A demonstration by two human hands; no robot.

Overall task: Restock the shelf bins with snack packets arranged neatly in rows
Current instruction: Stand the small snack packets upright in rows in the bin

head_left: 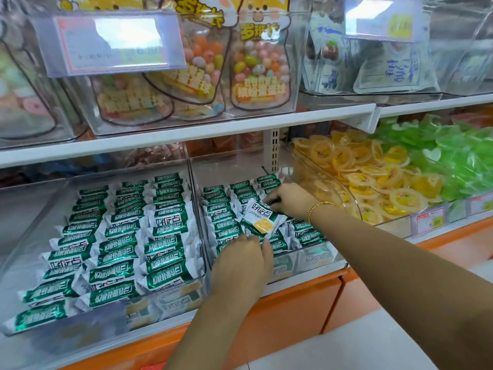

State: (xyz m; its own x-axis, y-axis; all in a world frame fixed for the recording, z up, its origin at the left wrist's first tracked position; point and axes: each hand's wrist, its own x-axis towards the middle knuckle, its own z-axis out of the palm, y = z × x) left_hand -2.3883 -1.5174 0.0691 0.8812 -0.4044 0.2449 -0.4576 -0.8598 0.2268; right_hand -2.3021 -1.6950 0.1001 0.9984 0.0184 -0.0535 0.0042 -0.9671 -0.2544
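The left hand (241, 263) pinches the lower edge of a green-and-white packet (262, 220), holding it tilted above the middle rows of the right bin (314, 259). Just beyond, the right hand (290, 200) curls its fingers onto that bin's right row; whether it grips a packet I cannot tell. The left bin (170, 303) beside it holds neat rows.

price label (114, 44) — print washed out | left bin (29, 222) — cropped at left edge
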